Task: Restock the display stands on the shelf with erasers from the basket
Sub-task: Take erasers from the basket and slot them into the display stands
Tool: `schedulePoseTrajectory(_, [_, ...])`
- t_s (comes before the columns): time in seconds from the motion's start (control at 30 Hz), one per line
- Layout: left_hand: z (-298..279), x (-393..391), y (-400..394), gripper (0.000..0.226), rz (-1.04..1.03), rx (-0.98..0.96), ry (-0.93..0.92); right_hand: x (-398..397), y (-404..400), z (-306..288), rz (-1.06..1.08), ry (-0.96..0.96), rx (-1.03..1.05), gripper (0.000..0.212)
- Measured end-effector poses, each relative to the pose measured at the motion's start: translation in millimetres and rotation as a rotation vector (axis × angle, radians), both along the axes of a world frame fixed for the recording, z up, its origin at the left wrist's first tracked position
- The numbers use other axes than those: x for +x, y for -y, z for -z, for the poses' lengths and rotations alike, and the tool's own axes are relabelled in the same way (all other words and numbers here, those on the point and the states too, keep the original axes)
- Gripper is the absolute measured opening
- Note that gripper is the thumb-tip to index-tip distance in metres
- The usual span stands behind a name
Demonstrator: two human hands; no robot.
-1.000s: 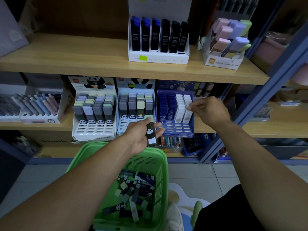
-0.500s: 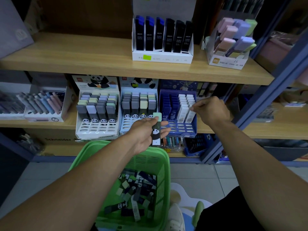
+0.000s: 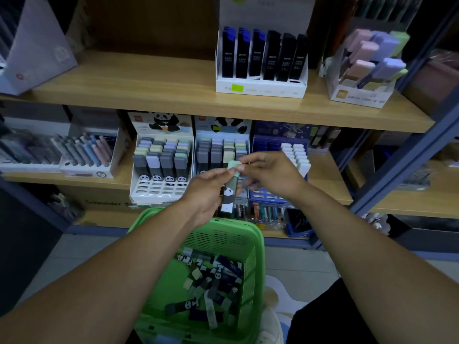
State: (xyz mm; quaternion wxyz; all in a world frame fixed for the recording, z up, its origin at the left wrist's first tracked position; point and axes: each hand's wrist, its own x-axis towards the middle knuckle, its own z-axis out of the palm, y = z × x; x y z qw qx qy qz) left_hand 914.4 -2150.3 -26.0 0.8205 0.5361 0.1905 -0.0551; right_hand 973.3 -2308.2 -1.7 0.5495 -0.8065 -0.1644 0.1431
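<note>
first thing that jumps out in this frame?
Dead centre, both hands meet on one mint-topped panda eraser: the left hand grips its sleeve, the right hand pinches its top. Below them sits a green basket of loose erasers; behind, on the middle shelf, two panda display stands stand side by side, their front slots empty.

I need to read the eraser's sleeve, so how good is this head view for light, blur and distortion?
Head view: dim and bluish, no glare. The eraser between the left hand and right hand is slightly motion-soft; its panda shows, any print doesn't. Wide-angle bends the shelf edges. The basket is sharp.
</note>
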Motion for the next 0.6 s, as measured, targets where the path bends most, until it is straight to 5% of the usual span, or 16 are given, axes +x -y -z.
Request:
schedulePoseTrajectory(0.2, [-1,-6,-35,0.032,-0.078,0.157,0.000,10,-43,4,-0.058,0.005,0.071,0.012])
schedulePoseTrajectory(0.4, [0,-6,-55,0.038,-0.214,0.550,0.230,14,-80,9,-0.010,0.309,-0.024,0.005])
schedulePoseTrajectory(0.6, [14,-7,-80,0.062,-0.056,1.093,0.277,14,-96,15,-0.030,0.398,-0.150,0.007])
